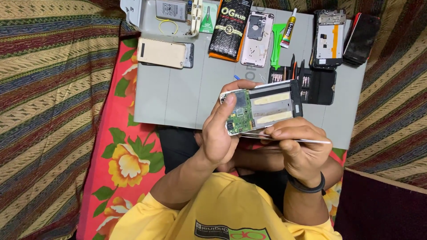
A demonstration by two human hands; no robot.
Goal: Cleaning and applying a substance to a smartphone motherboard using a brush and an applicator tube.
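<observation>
An opened phone (262, 108) with its back cover off shows a green circuit board at its left end and two pale adhesive strips in the middle. My left hand (218, 133) grips its left end, thumb lying on the board. My right hand (298, 149) sits under the phone's right half and pinches thin metal tweezers (311, 141), which lie along the phone's lower edge, tip pointing right. Both hands hover over the near edge of a grey work mat (178, 98).
On the mat's far side lie a beige phone (162, 52), a black packet (229, 29), a pink phone frame (257, 39), a glue tube (288, 29), a green pry tool (276, 40), a black screwdriver bit case (318, 86), two more phones (329, 38). Floral cloth and striped blankets surround it.
</observation>
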